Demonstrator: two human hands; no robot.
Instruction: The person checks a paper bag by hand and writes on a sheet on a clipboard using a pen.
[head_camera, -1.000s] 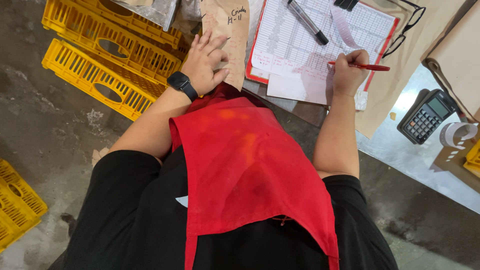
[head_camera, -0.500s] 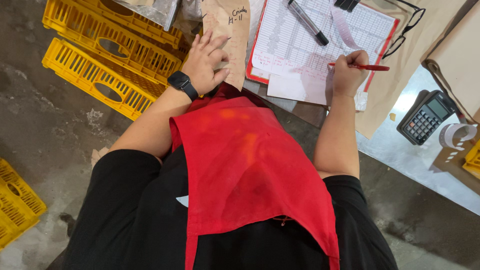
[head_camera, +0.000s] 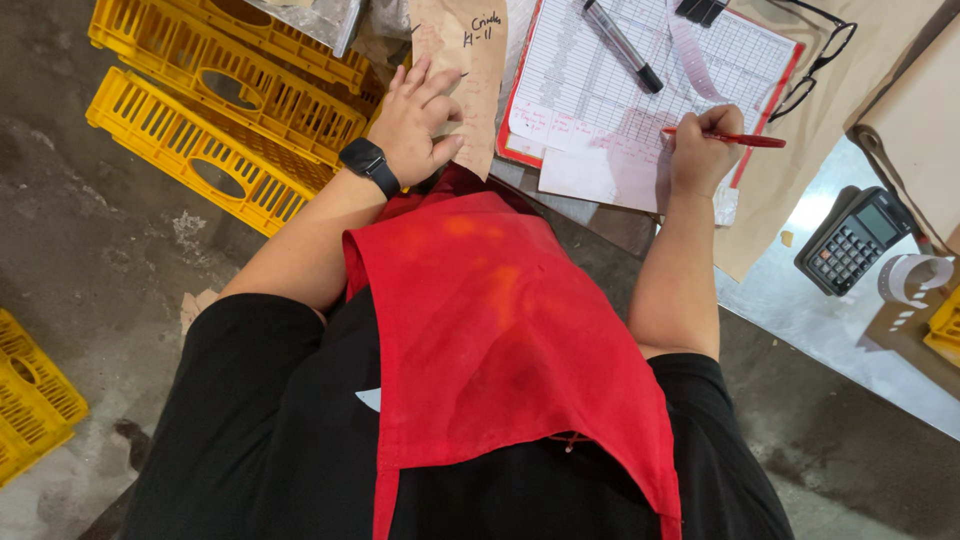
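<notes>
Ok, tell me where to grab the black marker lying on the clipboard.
Pinch the black marker at mid-barrel, from above. It lies flat and diagonal on the ruled sheet, both long sides clear; the right hand with the red pen sits below it.

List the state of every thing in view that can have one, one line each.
Left hand: open, flat on the brown paper bag.
Right hand: closed around the red pen, tip on the sheet.
Clipboard: lying flat, form on top.
Black marker: capped, lying on the clipboard.
Calculator: flat on the metal table; whether it is on cannot be told.
Yellow crates: stacked.
</notes>
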